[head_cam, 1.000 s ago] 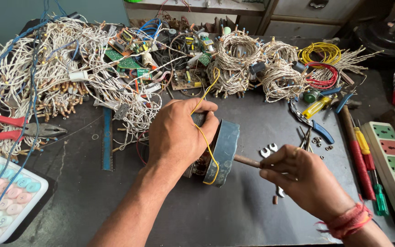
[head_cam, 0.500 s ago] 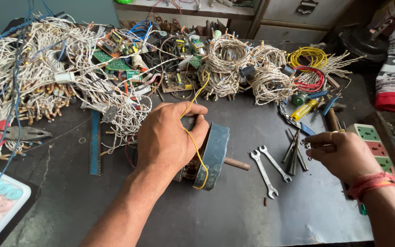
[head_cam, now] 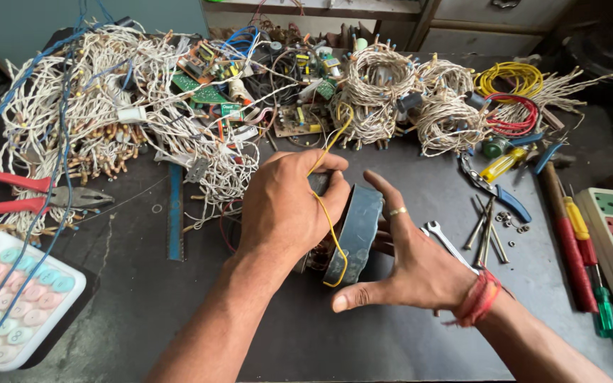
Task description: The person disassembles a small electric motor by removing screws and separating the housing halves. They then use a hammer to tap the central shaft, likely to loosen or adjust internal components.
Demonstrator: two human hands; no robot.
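A small electric motor (head_cam: 352, 234), a dark round body stood on edge on the table (head_cam: 264, 333), is clasped between both hands. The left hand (head_cam: 285, 209) is clenched over its left side, the grip closed on the housing with a yellow wire (head_cam: 329, 213) trapped under the fingers and looped round below. The right hand (head_cam: 406, 259) is laid open against the motor's right face, fingers spread and pressing rather than closed on anything, so that grip is judged released.

Several risks can be judged. The yellow wire could be pinched or torn from its joint if the housing is twisted under the left grip. The motor could be rolled off its edge, since only flat pressure is given from the right. Just right of the right grip, spanners (head_cam: 448, 245) and loose screws (head_cam: 509, 220) could be swept aside by the wrist
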